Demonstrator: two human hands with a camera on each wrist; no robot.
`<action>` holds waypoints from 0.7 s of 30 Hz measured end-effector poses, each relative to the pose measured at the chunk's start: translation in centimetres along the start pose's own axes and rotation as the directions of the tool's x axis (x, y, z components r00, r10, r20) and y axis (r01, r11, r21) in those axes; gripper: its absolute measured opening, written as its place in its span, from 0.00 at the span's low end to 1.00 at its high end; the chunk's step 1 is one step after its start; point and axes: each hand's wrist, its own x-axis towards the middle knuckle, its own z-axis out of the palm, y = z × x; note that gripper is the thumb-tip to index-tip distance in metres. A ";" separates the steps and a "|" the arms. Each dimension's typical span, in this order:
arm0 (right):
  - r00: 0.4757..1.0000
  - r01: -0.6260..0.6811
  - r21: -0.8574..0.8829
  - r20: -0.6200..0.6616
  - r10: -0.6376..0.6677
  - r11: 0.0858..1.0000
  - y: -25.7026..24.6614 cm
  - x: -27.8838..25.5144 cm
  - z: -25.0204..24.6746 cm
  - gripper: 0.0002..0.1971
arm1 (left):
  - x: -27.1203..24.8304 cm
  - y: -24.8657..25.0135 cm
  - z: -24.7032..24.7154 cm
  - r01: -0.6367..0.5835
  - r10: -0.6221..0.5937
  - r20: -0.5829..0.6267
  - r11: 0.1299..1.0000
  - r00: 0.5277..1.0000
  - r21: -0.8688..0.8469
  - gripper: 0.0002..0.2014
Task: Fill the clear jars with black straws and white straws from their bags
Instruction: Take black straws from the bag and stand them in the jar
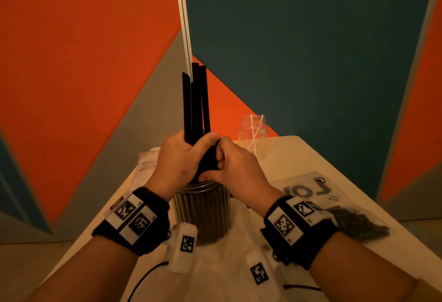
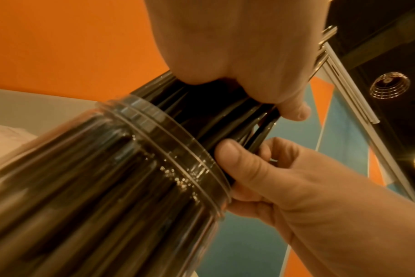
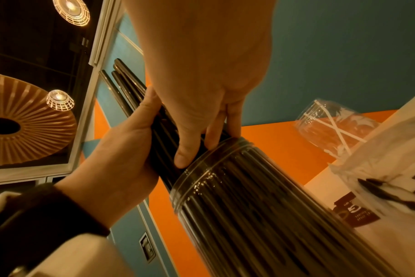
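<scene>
Black straws going into near jar; second jar barely started.
Left hand and right hand both clasp black straws above the packed near jar; far jar holds few white straws. Next, I judge: seat the raised straws.

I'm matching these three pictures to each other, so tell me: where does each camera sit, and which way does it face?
Head: worn on the head, looks forward and down at the table; shows both forearms, the left hand and right hand gripping black straws over the full jar.
Left wrist: under the left hand, looks up along the jar; the right hand shows too.
Right wrist: under the right hand, looks up at ceiling lamps; also shows the far jar with white straws.
All three share the black straws and jar.
</scene>
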 end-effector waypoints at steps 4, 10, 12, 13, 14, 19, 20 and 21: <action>1.000 0.001 -0.009 0.017 -0.001 1.000 0.1 0.0 0.1 0.29 | -0.3 0.0 -0.2 -0.016 0.014 0.029 0.997 0.999 0.079 0.28; 0.999 0.000 -0.003 0.044 0.000 1.000 -0.2 0.0 0.0 0.25 | -1.3 0.5 -0.3 -0.217 0.217 0.027 0.944 0.976 0.248 0.17; 0.999 -0.019 0.006 0.043 0.019 1.000 -0.2 -0.1 -0.1 0.25 | -1.6 0.1 -0.3 -0.249 0.258 0.016 0.909 0.966 0.334 0.20; 0.999 -0.019 0.010 0.042 0.018 1.000 -0.2 -0.1 -0.2 0.24 | -1.8 -0.2 -0.3 -0.257 0.272 0.009 0.897 0.962 0.360 0.20; 0.999 -0.014 0.015 0.043 0.013 1.000 -0.2 -0.2 -0.3 0.23 | -2.0 -0.5 -0.3 -0.270 0.289 0.005 0.886 0.957 0.376 0.17; 0.998 -0.020 0.027 0.061 0.019 0.999 -0.4 -0.2 -0.4 0.20 | -2.2 -1.4 -0.3 -0.294 0.322 -0.003 0.867 0.947 0.404 0.10; 0.998 -0.025 0.027 0.060 0.024 0.999 -0.4 -0.2 -0.4 0.19 | -2.1 -1.3 -0.3 -0.287 0.318 -0.010 0.870 0.948 0.400 0.11; 0.998 -0.030 0.028 0.058 0.029 0.999 -0.4 -0.3 -0.4 0.19 | -1.9 -1.1 -0.3 -0.265 0.296 -0.021 0.884 0.955 0.386 0.12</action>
